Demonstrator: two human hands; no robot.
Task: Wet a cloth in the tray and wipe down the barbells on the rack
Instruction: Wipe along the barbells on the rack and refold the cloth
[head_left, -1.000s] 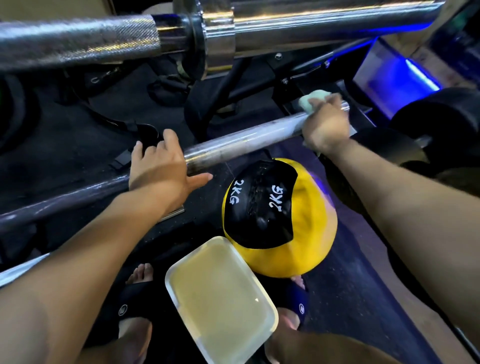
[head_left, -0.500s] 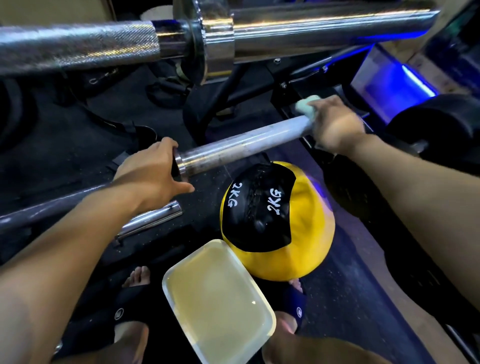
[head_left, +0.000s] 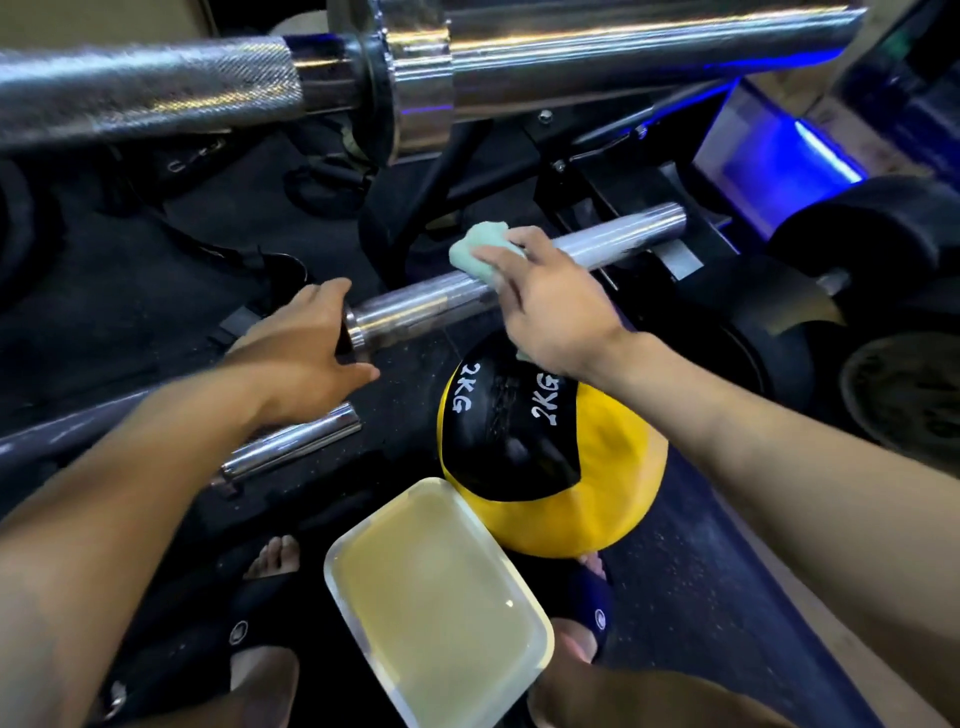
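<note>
Left hand (head_left: 306, 345): we grip the bar (head_left: 431, 301) at its collar.
Right hand (head_left: 550, 306): we press the cloth (head_left: 478, 249) around the sleeve, fingers curled.
Tray (head_left: 358, 613): near, on the floor.

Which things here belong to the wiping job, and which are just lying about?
Job:
- cloth, held in the right hand
- lower barbell, steadied at its collar by the left hand
- upper barbell
- tray of liquid

Lying about:
- yellow ball marked 2KG
- short chrome bar on the floor
- black weight plates
</note>
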